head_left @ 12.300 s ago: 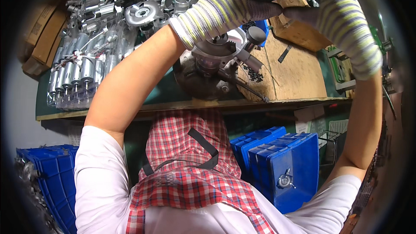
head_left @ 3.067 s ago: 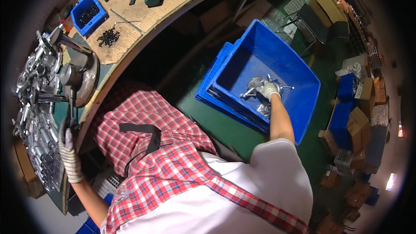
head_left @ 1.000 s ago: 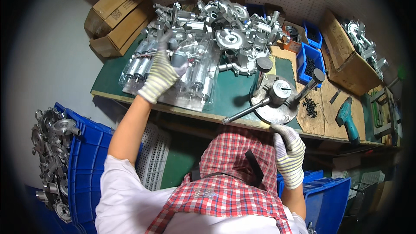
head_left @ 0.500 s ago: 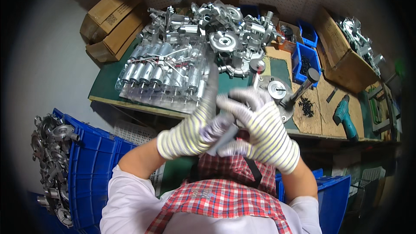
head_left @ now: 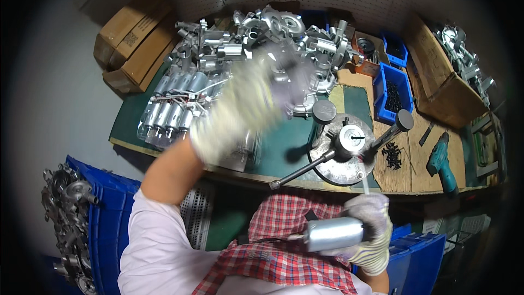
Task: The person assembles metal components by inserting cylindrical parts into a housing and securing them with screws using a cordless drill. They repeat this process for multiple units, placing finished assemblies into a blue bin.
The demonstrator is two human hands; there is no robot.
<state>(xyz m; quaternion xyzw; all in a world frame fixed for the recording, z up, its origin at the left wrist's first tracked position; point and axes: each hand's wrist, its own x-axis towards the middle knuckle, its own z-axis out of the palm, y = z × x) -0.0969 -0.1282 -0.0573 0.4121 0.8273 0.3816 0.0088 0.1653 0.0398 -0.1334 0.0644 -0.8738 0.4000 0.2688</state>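
The nearer blue bin (head_left: 386, 114), towards the far right corner of the surface (head_left: 281, 153), holds black screws; the farther bin (head_left: 397, 61) sits behind it (its contents too dark to tell). A brown carton (head_left: 436, 82) stands just right of both, with metal castings (head_left: 464, 57) showing past it. Left of the surface, a blue crate (head_left: 112, 229) has more castings heaped at its rim. Out past the near edge, the right hand (head_left: 376, 230) curls its fingers round one end of a silver motor (head_left: 334, 234). The left hand (head_left: 245, 104) is blurred above the surface; whether spread or gripping, I cannot tell. Green shows along the near edge between the plastic-wrapped motors (head_left: 173, 116) and the round fixture (head_left: 334, 170), whose lever (head_left: 300, 173) reaches that edge
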